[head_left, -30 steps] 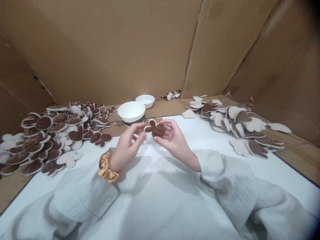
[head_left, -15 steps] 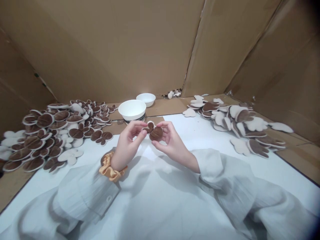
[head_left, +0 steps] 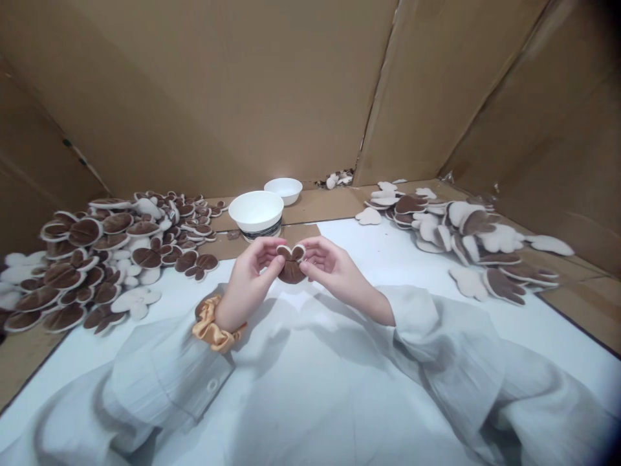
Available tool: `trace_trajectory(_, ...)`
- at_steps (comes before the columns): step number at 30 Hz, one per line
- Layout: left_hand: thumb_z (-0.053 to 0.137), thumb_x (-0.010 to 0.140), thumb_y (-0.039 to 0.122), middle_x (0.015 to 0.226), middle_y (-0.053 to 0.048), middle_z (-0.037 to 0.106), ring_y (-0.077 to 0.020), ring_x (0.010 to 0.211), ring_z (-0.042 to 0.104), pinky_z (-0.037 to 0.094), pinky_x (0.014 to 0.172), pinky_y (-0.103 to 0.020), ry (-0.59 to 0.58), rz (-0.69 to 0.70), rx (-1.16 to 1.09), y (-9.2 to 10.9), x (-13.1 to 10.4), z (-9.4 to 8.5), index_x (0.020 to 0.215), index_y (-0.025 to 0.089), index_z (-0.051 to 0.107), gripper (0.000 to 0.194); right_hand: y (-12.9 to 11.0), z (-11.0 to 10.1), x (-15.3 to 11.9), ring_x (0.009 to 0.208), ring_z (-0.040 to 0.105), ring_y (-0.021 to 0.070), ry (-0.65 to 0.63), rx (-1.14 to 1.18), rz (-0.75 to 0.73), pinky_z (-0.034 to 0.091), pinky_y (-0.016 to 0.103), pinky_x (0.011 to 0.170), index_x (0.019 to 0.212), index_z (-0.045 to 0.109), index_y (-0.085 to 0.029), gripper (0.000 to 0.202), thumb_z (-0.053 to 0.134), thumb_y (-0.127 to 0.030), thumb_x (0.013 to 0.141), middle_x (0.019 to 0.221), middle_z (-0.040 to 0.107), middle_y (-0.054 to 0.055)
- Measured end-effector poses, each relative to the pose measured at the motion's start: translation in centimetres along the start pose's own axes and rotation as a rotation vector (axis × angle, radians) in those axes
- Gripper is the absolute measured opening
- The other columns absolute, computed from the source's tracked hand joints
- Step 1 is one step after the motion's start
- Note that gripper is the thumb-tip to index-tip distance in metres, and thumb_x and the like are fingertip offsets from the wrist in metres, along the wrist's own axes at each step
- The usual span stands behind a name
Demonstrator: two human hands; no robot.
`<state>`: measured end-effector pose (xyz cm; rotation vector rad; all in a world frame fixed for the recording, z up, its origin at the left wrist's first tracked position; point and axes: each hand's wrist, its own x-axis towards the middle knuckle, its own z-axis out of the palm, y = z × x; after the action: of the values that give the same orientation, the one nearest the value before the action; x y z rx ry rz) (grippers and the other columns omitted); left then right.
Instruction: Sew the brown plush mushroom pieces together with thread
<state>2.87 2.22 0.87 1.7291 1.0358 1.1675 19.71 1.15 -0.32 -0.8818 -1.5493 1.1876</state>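
Between my two hands is a small brown plush piece [head_left: 292, 272] with a pale edge, its two rounded lobes pointing up and away from me. My left hand [head_left: 256, 268] pinches its left side between thumb and fingers, a gold scrunchie [head_left: 213, 327] round the wrist. From the other side my right hand [head_left: 330, 265] grips it with the thumb on the brown face and the fingers curled behind. The piece is held up over the white tabletop [head_left: 301, 336]. What the fingertips do behind it is hidden.
A heap of similar brown-and-white plush pieces [head_left: 97, 259] lies at the left. Flat paw-like pieces [head_left: 466, 233] are piled at the right. Two white bowls, a nearer one [head_left: 256, 208] and a farther one [head_left: 284, 189], stand ahead. Cardboard walls [head_left: 233, 90] surround the table.
The plush piece has turned between my hands: its lobes pointed up and left before and now point straight away from me. Both hands still hold it, the right thumb now higher.
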Motion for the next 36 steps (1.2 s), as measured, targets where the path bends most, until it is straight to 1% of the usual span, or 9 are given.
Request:
trace_trajectory(5, 0.057, 0.077, 0.028, 0.097, -0.008, 0.060, -0.0171, 0.091, 0.060, 0.049, 0.080, -0.031, -0.076, -0.105, -0.158, 0.2, 0.0, 0.3, 0.106, 0.013, 0.049, 0.033, 0.2, 0.0, -0.1, 0.076, 0.055, 0.0136, 0.016, 0.038, -0.004, 0.049, 0.027, 0.062, 0.108, 0.047, -0.023, 0.030, 0.056, -0.027, 0.080, 0.086, 0.054, 0.003)
trace_trajectory(10, 0.062, 0.074, 0.025, 0.102, -0.010, 0.059, -0.0196, 0.096, 0.059, 0.048, 0.085, -0.038, -0.134, -0.170, -0.205, -0.2, -0.2, 0.5, 0.109, 0.014, 0.045, 0.041, 0.0, 0.0, -0.1, 0.083, 0.057, 0.0151, -0.011, 0.040, -0.009, 0.052, 0.030, 0.068, 0.110, 0.048, -0.024, 0.030, 0.054, -0.029, 0.080, 0.101, 0.055, 0.005)
trace_trajectory(13, 0.062, 0.073, 0.025, 0.099, -0.009, 0.060, -0.0205, 0.094, 0.059, 0.047, 0.085, -0.039, -0.122, -0.171, -0.182, -0.2, -0.3, 0.5, 0.109, 0.014, 0.044, 0.042, -0.1, -0.1, 0.0, 0.081, 0.057, 0.0145, -0.020, -0.024, 0.003, 0.050, 0.027, 0.062, 0.110, 0.049, -0.022, 0.030, 0.054, -0.028, 0.081, 0.100, 0.057, 0.006)
trace_trajectory(17, 0.063, 0.072, 0.027, 0.093, -0.007, 0.060, -0.0190, 0.087, 0.060, 0.047, 0.081, -0.038, -0.108, -0.216, -0.183, 0.1, -0.4, 0.7, 0.110, 0.015, 0.043, 0.044, 0.0, -0.2, 0.1, 0.066, 0.058, 0.0118, -0.015, -0.039, 0.041, 0.047, 0.024, 0.054, 0.100, 0.050, -0.019, 0.021, 0.053, -0.026, 0.080, 0.079, 0.059, 0.002)
trace_trajectory(19, 0.064, 0.070, 0.027, 0.094, -0.007, 0.060, -0.0189, 0.087, 0.059, 0.047, 0.080, -0.036, -0.095, -0.259, -0.198, 0.2, -0.4, 0.8, 0.109, 0.015, 0.044, 0.046, 0.1, 0.0, 0.1, 0.062, 0.059, 0.0112, 0.003, 0.009, 0.061, 0.048, 0.025, 0.057, 0.095, 0.048, -0.018, 0.018, 0.054, -0.024, 0.079, 0.075, 0.057, 0.000)
trace_trajectory(23, 0.065, 0.066, 0.023, 0.099, -0.008, 0.059, -0.0188, 0.092, 0.057, 0.045, 0.081, -0.033, -0.026, -0.296, -0.266, 0.0, -0.4, 1.0, 0.107, 0.014, 0.046, 0.045, 0.2, 0.4, 0.0, 0.066, 0.062, 0.0115, 0.004, 0.092, 0.120, 0.052, 0.029, 0.064, 0.089, 0.042, -0.019, 0.019, 0.056, -0.019, 0.076, 0.080, 0.058, 0.000)
trace_trajectory(26, 0.064, 0.065, 0.019, 0.093, -0.006, 0.060, -0.0164, 0.083, 0.059, 0.046, 0.075, -0.031, -0.014, -0.343, -0.341, -0.1, -0.4, 1.1, 0.106, 0.014, 0.047, 0.045, 0.2, 0.6, -0.2, 0.068, 0.063, 0.0122, -0.028, 0.123, 0.153, 0.052, 0.029, 0.065, 0.090, 0.041, -0.020, 0.023, 0.058, -0.017, 0.074, 0.080, 0.058, 0.000)
trace_trajectory(31, 0.061, 0.064, 0.014, 0.085, -0.004, 0.064, -0.0136, 0.070, 0.060, 0.045, 0.068, -0.028, 0.015, -0.423, -0.409, 0.3, -0.5, 1.2, 0.105, 0.014, 0.047, 0.042, 0.0, 0.7, -0.5, 0.073, 0.063, 0.0128, -0.087, 0.069, 0.073, 0.051, 0.029, 0.068, 0.102, 0.040, -0.022, 0.033, 0.056, -0.012, 0.075, 0.078, 0.056, -0.002)
trace_trajectory(36, 0.059, 0.064, 0.014, 0.076, -0.003, 0.065, -0.0141, 0.066, 0.061, 0.045, 0.067, -0.028, 0.091, -0.456, -0.397, 0.4, -0.6, 1.2, 0.104, 0.012, 0.046, 0.042, 0.2, 0.9, -0.7, 0.076, 0.062, 0.0132, -0.094, 0.032, 0.032, 0.050, 0.028, 0.067, 0.095, 0.041, -0.021, 0.023, 0.053, -0.014, 0.076, 0.082, 0.056, 0.000)
